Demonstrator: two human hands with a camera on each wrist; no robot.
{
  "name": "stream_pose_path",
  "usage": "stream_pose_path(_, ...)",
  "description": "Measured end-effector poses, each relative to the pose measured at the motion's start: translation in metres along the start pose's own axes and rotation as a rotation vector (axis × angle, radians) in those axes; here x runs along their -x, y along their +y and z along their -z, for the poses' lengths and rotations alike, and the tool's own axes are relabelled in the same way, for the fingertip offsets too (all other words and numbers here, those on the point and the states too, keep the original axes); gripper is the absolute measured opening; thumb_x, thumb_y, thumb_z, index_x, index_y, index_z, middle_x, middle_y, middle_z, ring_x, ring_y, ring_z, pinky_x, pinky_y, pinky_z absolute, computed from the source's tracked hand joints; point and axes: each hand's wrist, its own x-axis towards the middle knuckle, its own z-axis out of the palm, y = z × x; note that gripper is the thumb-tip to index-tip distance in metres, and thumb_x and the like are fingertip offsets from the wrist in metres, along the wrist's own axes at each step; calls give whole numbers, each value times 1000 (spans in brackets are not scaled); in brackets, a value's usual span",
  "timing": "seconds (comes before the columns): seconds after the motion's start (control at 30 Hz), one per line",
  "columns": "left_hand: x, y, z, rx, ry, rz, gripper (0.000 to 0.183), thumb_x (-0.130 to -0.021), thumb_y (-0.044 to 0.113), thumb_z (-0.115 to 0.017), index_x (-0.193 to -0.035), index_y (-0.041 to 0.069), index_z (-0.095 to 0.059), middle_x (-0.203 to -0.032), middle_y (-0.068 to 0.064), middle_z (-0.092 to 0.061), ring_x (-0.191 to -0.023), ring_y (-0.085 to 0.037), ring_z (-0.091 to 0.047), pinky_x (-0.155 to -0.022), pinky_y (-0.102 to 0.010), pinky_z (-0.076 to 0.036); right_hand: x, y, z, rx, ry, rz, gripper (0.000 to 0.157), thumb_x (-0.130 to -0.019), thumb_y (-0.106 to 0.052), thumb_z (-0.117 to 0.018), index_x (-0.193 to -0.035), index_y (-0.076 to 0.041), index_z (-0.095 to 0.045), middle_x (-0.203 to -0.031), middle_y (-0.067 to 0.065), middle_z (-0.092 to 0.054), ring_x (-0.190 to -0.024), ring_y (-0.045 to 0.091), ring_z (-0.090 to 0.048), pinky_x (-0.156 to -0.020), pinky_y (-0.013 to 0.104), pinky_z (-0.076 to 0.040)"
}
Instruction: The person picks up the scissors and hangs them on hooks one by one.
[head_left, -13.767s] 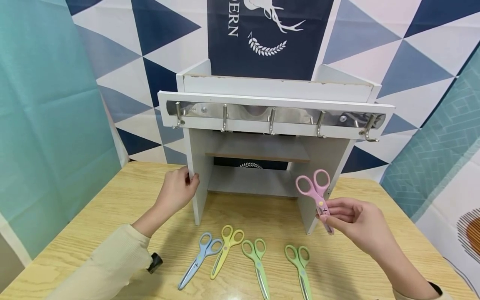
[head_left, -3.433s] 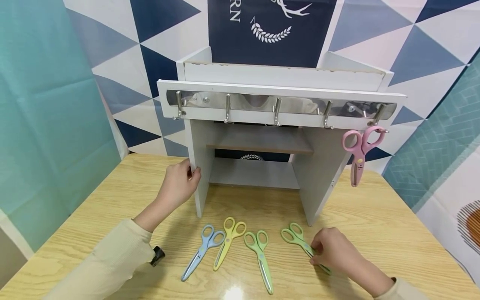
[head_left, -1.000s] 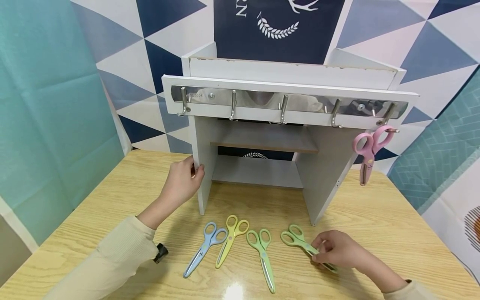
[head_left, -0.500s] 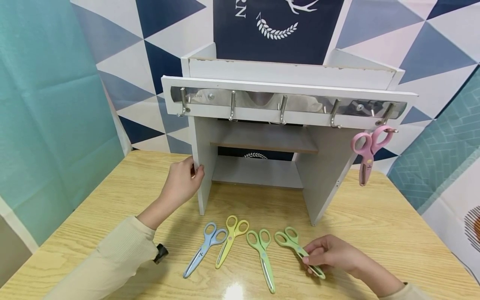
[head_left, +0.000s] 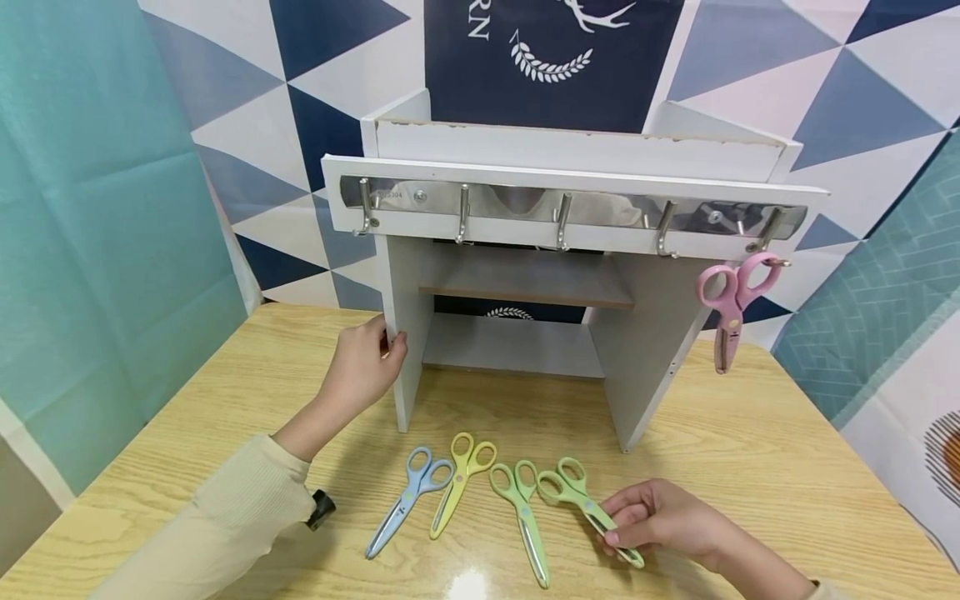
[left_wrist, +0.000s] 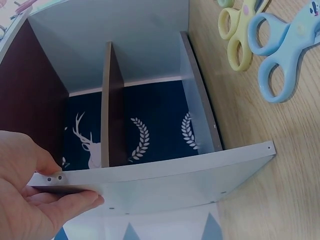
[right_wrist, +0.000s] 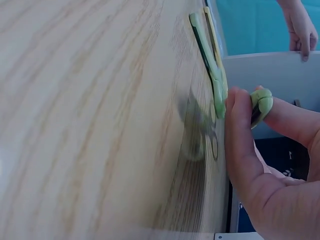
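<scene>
On the worktop (head_left: 247, 383) we have blue scissors (head_left: 413, 490), yellow scissors (head_left: 460, 480) and another green pair (head_left: 522, 506) before the white shelf unit (head_left: 577, 150), that pair just beside the one we hold. Pink scissors (head_left: 731, 315) hang from the rightmost hook (head_left: 770, 229). Our left hand (head_left: 360, 362) grips the unit's left side panel (head_left: 411, 292); our right hand (head_left: 660, 521) pinches the green scissors (head_left: 588, 506) at their blade end, the handles angled away from it. They look pale green, with metal showing along the blade.
</scene>
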Motion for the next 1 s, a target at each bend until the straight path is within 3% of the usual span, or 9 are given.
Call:
stream_pose_path(0.47, 0, -1, -1, -2, 2, -8, 16, -91, 7, -54, -88, -5, -63, -56, -8, -49, -49, -13, -38, -45, -21, -30, 1, -3, -3, -103, -62, 32, 24, -89, -3, -62, -112, 4, -60, -91, -3, -76, -85, 7, -71, -75, 21, -56)
stream_pose_path(1.0, -1, -2, -2, 3, 10, -16, 15, -90, 6, -54, -86, -5, -63, -59, -11, -56, -50, -13, -42, -46, -22, -33, 1, -11, 0, -71, -59, 107, 21, -86, 5, -59, -107, 3, -56, -98, 2, -75, -91, 13, -72, -80, 24, -56)
